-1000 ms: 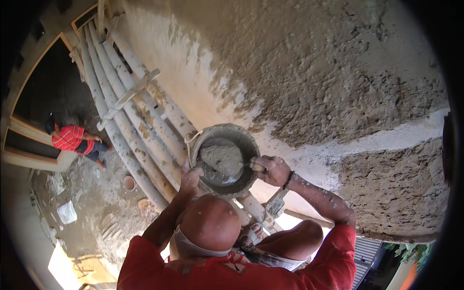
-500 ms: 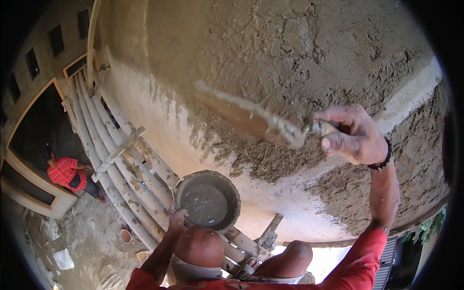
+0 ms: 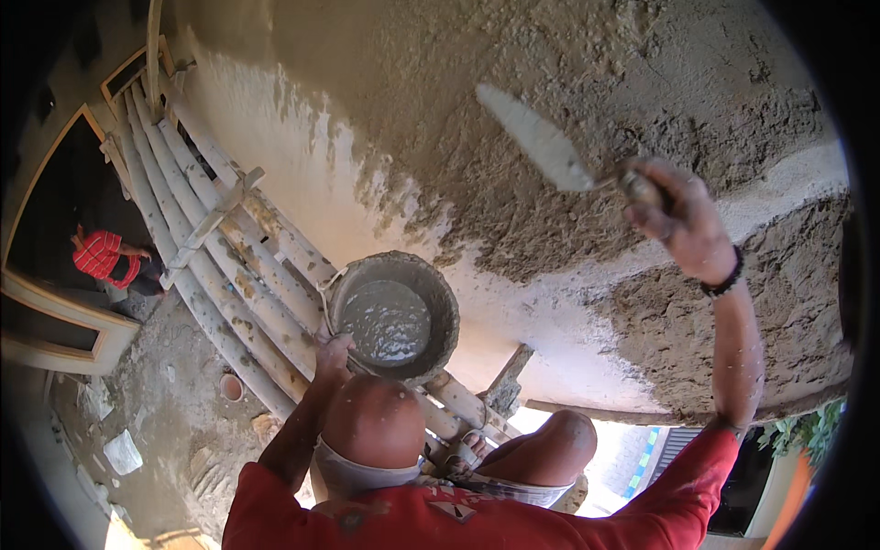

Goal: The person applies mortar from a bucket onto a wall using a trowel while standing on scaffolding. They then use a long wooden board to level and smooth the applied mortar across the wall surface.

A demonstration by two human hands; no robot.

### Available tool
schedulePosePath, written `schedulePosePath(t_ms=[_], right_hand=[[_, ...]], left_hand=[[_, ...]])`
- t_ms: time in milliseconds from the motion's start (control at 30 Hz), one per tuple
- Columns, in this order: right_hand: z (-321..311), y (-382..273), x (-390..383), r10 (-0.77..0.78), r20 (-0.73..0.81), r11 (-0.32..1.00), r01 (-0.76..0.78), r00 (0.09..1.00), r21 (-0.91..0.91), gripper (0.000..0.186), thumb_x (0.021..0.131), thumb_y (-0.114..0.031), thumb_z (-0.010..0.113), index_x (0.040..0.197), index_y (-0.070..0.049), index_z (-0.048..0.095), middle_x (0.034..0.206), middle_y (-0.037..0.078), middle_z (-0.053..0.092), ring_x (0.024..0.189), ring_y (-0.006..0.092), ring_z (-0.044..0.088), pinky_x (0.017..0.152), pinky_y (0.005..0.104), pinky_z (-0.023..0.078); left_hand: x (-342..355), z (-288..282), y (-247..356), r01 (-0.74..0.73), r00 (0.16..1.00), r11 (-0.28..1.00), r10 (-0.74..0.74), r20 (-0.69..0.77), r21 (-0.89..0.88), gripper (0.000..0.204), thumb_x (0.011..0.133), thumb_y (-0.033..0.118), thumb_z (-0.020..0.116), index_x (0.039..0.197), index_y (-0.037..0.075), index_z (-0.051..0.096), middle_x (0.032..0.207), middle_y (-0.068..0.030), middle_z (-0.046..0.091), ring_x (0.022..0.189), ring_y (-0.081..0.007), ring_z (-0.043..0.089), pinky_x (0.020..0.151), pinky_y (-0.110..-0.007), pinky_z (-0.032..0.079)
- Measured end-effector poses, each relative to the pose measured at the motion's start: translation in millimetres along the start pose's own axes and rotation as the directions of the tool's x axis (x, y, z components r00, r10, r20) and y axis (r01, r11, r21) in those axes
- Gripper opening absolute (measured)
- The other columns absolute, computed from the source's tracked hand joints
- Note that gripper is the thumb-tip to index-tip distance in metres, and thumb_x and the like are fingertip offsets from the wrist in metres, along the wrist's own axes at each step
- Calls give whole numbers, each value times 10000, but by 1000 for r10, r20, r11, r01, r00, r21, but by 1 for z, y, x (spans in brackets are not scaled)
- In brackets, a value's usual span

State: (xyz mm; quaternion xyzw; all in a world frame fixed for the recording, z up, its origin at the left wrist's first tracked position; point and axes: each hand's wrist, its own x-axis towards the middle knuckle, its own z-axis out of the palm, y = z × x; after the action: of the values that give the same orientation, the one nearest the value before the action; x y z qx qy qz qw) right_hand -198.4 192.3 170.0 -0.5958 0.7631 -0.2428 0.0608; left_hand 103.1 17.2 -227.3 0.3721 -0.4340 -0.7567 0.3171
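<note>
My left hand (image 3: 334,351) is closed on the side of a mortar-crusted bucket (image 3: 440,316), where its cord handle hangs. Wet grey mortar (image 3: 380,316) lies inside. My right hand (image 3: 680,225) grips the handle of a pointed trowel (image 3: 533,137), raised out to the right. Its pale, mortar-smeared blade points up and left across the rough, partly rendered wall (image 3: 605,73); whether it touches the surface I cannot tell. Below the bucket are my bent knees (image 3: 568,440), in pale shorts, on the pole platform.
A scaffold of pale poles (image 3: 206,234) with crosspieces runs along the wall. Down at left, another person (image 3: 99,257) in a striped red shirt is by a framed dark opening (image 3: 87,119). A pot (image 3: 231,387) and a white scrap (image 3: 123,451) lie on the floor. Leaves (image 3: 797,426) show lower right.
My right hand has lifted the trowel from the bucket up and right over the wall, the blade now higher than half a second ago. The other person has shifted posture beside the opening.
</note>
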Motion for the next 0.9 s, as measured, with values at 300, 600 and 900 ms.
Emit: schedulePosePath(t_ms=[300,600,900], right_hand=[[267,74,-63,125,400,808,142,908,-572,190,845,-203,443,920,-113,592,864,158,564,1026,322,546,766,490,490],[335,79,-78,88,642,982,44,762,-186,288,776,-152,543,1055,-104,596,968,145,647,897,360,616,790,451,497],[341,94,-98,13,461,992,-70,887,106,419,723,-132,603,1134,-62,563,983,173,646,883,371,615,799,442,501]], left_hand=[[-4,18,1,-55,974,992,78,211,-112,498,678,-84,408,1156,-17,533,864,5,573,712,-65,491,613,-206,414],[-6,27,6,-30,980,995,47,192,-92,589,658,-82,425,1233,11,506,955,2,600,749,-42,487,621,-189,389],[-4,20,12,-185,957,983,181,225,-5,574,673,-67,419,1239,-5,487,968,-19,585,811,-71,506,693,-204,427]])
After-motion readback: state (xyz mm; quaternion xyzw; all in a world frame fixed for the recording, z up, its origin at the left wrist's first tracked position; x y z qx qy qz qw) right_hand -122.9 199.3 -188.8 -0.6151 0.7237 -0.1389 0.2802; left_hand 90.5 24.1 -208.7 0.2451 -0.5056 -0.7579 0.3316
